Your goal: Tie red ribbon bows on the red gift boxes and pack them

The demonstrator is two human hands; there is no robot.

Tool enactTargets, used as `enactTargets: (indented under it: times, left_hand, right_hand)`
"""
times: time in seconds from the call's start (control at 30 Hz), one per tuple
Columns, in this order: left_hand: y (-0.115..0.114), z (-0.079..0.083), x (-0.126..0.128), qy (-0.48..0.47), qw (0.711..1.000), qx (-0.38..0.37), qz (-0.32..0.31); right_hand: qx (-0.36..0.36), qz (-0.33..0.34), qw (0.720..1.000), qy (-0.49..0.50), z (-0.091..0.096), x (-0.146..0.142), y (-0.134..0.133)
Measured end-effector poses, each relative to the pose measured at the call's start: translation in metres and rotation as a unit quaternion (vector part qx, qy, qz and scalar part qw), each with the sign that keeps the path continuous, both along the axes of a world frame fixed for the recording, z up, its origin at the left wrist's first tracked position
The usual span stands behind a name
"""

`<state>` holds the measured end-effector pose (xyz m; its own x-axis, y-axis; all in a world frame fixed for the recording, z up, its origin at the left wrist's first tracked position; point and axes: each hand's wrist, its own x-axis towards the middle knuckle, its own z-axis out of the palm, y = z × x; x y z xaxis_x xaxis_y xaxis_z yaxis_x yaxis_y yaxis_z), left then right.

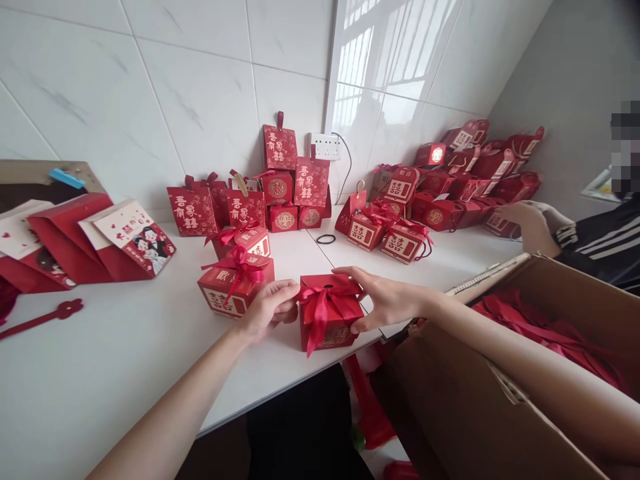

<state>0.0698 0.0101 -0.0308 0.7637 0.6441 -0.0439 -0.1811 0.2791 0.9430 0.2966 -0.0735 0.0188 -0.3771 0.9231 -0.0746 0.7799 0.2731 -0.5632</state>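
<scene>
A red gift box (333,330) with a gold print stands near the table's front edge. On its top sits a tied red ribbon bow (327,303), one tail hanging down the front. My left hand (273,307) is closed in a pinch at the box's left side, fingertips at the bow's left loop. From the right, my right hand (383,300) grips the box, fingers along the top back edge and thumb low on the front corner. Just left of my left hand stands another bow-topped red gift box (225,297).
Red gift boxes (280,187) stand along the wall, with a larger pile (465,173) at right. Printed boxes (125,240) lie left. A cardboard carton (450,387) holding red ribbons (545,327) stands right, under my forearm. Another person's hand (520,217) is beside the pile.
</scene>
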Motion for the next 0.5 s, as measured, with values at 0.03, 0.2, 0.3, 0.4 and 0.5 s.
enactTargets:
  times: [0.03,0.2,0.3,0.4,0.5]
  left_hand:
    - [-0.0001,0.0006,0.0000,-0.002,1.000,-0.004,0.005]
    - [-0.0009,0.0016,0.0002,0.000,1.000,-0.005,0.021]
    - [-0.0009,0.0003,-0.0003,0.013,1.000,-0.001,0.013]
    - [0.0006,-0.0017,-0.0010,0.023,0.999,0.026,0.014]
    - [0.0030,-0.0028,-0.0013,0.025,0.998,0.045,0.037]
  right_hand:
    - [-0.002,0.000,1.000,0.000,-0.0001,-0.0001,0.0000]
    - [-0.002,-0.003,1.000,-0.004,0.0001,-0.0007,-0.0010]
    - [-0.003,-0.004,1.000,-0.005,0.0005,-0.0009,-0.0017]
    - [0.003,-0.001,1.000,-0.008,0.0007,-0.0007,-0.0018]
    - [-0.004,0.002,1.000,-0.009,0.0009,-0.0006,-0.0016]
